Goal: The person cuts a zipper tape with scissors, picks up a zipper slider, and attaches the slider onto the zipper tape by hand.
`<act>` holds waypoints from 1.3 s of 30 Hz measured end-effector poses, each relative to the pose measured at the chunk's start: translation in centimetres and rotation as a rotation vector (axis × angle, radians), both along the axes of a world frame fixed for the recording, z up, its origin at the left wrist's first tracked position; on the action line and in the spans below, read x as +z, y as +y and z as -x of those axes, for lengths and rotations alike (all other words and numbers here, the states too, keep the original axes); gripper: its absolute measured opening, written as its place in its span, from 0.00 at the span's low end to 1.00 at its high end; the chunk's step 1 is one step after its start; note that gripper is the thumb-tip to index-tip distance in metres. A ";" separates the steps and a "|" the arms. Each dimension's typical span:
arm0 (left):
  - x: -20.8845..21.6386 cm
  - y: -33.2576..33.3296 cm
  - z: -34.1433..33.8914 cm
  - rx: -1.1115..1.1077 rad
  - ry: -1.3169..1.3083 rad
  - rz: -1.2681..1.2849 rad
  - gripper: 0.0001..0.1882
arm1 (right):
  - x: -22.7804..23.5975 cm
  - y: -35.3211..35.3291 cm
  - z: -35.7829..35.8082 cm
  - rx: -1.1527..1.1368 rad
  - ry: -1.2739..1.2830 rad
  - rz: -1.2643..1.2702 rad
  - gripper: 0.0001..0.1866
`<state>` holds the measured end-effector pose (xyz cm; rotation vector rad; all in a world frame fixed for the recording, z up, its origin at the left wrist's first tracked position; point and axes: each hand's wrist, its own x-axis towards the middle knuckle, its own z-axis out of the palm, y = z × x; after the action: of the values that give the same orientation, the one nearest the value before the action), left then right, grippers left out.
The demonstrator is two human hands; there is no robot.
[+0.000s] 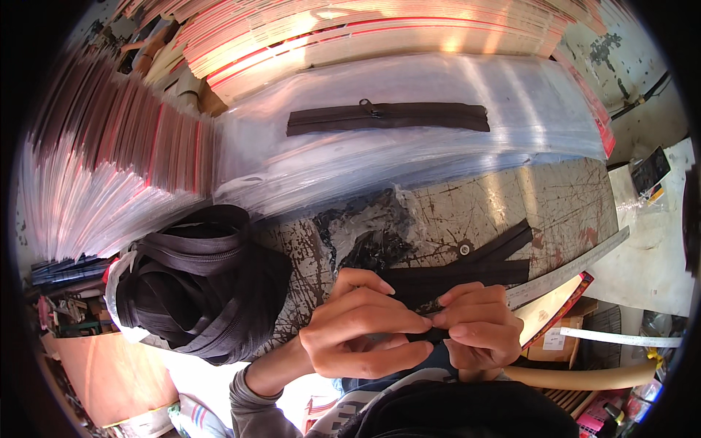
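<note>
Close together at the near edge of the worktable, my left hand and my right hand pinch one end of a black zipper between their fingertips. Its two tapes spread apart to the right on the scratched tabletop. The pinched part is mostly hidden by my fingers. Left of my hands lies a big coil of black zipper tape. A second black zipper, closed, with its slider and pull on top, rests on a stack of clear plastic bags beyond.
A metal ruler runs along the table's right front edge. Crumpled dark plastic lies mid-table. Stacks of red-edged packets stand at the left and back. A phone lies on a white surface at the right.
</note>
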<state>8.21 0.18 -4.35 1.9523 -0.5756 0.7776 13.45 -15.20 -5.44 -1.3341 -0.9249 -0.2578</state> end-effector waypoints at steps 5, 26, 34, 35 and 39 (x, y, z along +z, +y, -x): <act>-0.1 -0.3 -0.2 -0.017 -0.016 0.092 0.07 | -0.2 -0.3 -0.2 0.007 -0.055 0.044 0.09; 0.2 -0.1 0.5 -0.004 -0.042 0.005 0.08 | -0.7 -0.9 -0.5 0.156 -0.011 -0.001 0.16; -0.2 -0.1 0.2 -0.028 -0.075 0.129 0.07 | -0.7 -0.5 -0.2 0.111 0.020 -0.033 0.14; -0.3 -0.1 0.3 -0.038 -0.063 0.128 0.08 | -0.7 -0.4 -0.2 0.104 0.024 -0.036 0.14; -0.2 -0.3 0.2 -0.020 -0.058 0.138 0.07 | -1.0 -0.3 -0.2 0.090 0.001 -0.068 0.14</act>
<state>7.98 -0.11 -4.60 1.8002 -0.5606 0.8413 13.65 -15.51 -6.40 -1.2264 -0.9650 -0.2176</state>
